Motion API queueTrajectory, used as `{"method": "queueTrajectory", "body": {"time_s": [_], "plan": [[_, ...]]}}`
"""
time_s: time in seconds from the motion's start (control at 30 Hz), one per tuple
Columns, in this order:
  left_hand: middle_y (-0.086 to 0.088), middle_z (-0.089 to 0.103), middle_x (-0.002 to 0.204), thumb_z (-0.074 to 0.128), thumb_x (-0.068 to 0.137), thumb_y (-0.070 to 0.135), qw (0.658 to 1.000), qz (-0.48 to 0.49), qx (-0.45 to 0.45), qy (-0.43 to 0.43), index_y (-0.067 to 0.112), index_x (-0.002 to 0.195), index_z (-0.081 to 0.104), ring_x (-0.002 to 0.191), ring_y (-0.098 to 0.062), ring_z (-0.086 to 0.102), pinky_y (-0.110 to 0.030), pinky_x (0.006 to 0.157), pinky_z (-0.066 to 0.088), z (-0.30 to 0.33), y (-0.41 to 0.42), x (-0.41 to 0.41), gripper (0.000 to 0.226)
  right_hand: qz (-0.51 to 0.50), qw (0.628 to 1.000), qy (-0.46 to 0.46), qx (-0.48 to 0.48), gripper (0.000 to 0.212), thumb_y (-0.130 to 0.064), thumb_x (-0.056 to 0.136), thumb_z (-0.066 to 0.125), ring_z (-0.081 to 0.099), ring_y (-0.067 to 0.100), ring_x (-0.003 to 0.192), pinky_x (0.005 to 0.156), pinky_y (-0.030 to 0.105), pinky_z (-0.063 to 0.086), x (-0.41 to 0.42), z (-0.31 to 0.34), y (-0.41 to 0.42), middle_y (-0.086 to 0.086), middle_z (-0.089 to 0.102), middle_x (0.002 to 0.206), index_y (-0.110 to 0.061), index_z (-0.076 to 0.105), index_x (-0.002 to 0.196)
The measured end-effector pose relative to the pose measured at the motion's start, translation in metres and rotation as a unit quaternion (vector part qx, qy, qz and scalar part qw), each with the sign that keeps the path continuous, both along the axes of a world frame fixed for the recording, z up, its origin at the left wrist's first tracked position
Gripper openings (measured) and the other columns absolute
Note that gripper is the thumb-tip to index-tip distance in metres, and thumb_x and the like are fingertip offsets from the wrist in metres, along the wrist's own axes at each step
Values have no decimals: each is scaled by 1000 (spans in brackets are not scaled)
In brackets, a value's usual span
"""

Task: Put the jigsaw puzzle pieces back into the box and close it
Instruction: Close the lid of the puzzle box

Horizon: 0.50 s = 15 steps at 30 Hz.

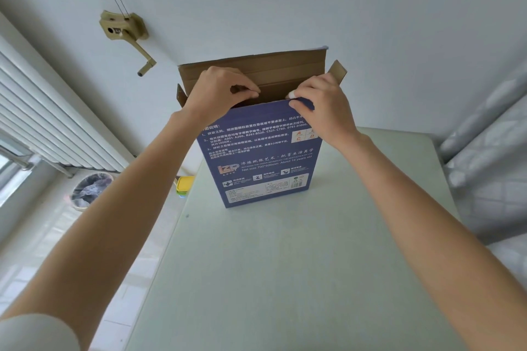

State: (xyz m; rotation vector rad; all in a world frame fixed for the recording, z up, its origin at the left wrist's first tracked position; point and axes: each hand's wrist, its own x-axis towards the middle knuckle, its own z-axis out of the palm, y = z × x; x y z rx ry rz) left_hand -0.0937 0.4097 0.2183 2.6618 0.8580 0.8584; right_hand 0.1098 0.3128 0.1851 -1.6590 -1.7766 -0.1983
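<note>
Two hands are up at the open top of the tall blue box (261,157), which stands upright on the counter (285,265). The left hand (216,91) and the right hand (319,105) each pinch the front top edge. The brown lid (256,65) sticks up just behind them.

Box (261,162): we saw it upright near the far edge of the table (299,265), its top flaps raised.
Left hand (219,91): at the box's top rim, left side.
Right hand (322,105): at the top rim, right side.
Container (184,184): beside the table's far left corner.
Bin (89,189): on the floor, further left.
</note>
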Motion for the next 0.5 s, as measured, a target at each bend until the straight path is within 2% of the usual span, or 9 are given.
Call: {"method": "queueTrajectory", "body": {"time_s": [0.17, 0.23, 0.3, 0.4, 0.47, 0.5], "plan": [[2, 70, 97, 54, 93, 32, 1000, 14, 18, 16, 17, 104, 71, 81, -13, 62, -25, 75, 49, 4, -10, -4, 25, 4, 1000, -14, 11, 19, -23, 87, 62, 52, 24, 100, 78, 25, 37, 1, 2, 0, 4, 67, 97, -10, 72, 96], [4, 69, 97, 51, 94, 31, 999, 30, 24, -3, 20, 107, 69, 80, -12, 63, -28, 76, 52, 3, -16, -7, 24, 7, 1000, -11, 6, 20, -24, 88, 61, 52, 23, 101, 80, 25, 37, 1, 2, 0, 4, 67, 99, -10, 71, 97], [5, 69, 92, 51, 94, 28, 996, 56, 41, -60, 21, 107, 68, 79, -10, 62, -31, 74, 54, -3, -28, -14, 22, 17, 1000, -3, 25, 19, -23, 88, 60, 52, 22, 103, 83, 26, 40, 3, 4, -3, 3, 66, 101, -11, 71, 96], [6, 66, 88, 55, 91, 20, 973, 125, 66, -185, 18, 103, 68, 83, -11, 55, -25, 74, 49, -19, -52, -28, 18, -20, 988, 39, 145, 15, -17, 87, 58, 49, 21, 104, 89, 23, 40, 9, 8, -13, 3, 64, 105, -12, 69, 96], [7, 60, 97, 59, 87, 17, 945, 199, 59, -251, 17, 105, 66, 94, -15, 50, -21, 83, 43, -35, -62, -39, 19, -86, 971, 84, 205, 19, -15, 84, 59, 47, 23, 104, 89, 16, 36, 12, 7, -21, 8, 59, 109, -7, 62, 101], [7, 54, 104, 61, 85, 19, 931, 236, 43, -276, 18, 109, 62, 102, -17, 48, -23, 88, 42, -41, -63, -44, 24, -118, 963, 108, 217, 26, -15, 81, 60, 46, 24, 105, 90, 19, 37, 14, 6, -23, 11, 56, 111, -3, 57, 104]]}}
